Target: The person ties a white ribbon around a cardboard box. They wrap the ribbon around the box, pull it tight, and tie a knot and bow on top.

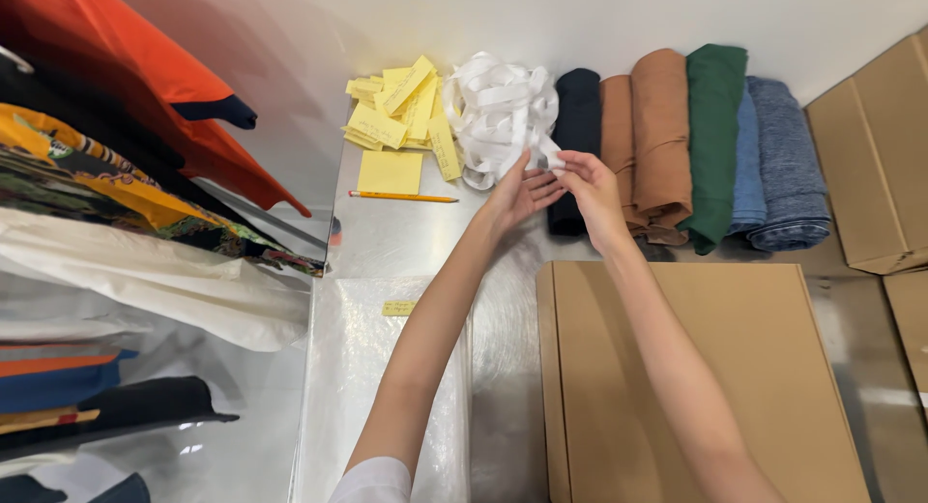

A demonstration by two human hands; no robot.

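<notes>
Head view
Left hand (517, 196): at the counter's far edge, fingers loosely spread, tips touching a white strip at the near side of the ribbon pile (498, 116).
Right hand (590, 184): just beside the left, fingertips pinched on the same strip's end.
Ribbon pile: white tangle against the back wall, between yellow notes (401, 112) and rolled cloths (677, 141).
Pencil (403, 197): lies near the notes.
Box (696, 377): flat cardboard, under the right forearm, near edge.
Counter (406, 237): shiny metal.
</notes>
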